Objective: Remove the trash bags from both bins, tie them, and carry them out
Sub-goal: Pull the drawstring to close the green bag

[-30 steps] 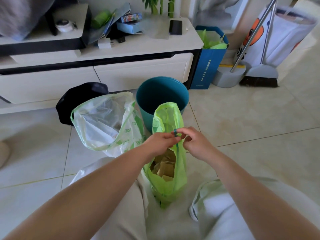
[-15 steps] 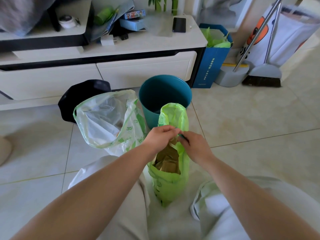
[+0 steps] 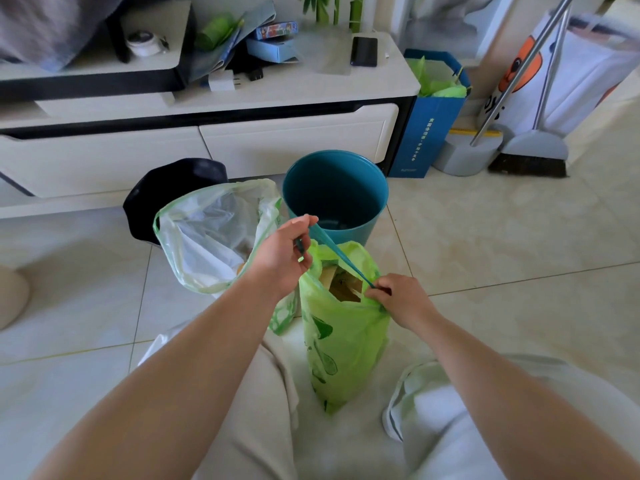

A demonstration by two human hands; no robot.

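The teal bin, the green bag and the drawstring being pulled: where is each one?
teal bin (image 3: 370,220): head view, outer wall on its right side.
green bag (image 3: 341,334): head view, printed front.
drawstring (image 3: 337,252): head view, taut stretch between both hands.

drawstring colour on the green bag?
Teal drawstring, darker than the light green plastic trash bag; head view.

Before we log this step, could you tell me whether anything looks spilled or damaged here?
No spill or damage shows. The green bag stands upright with its mouth open, and the pale bag beside it is untied.
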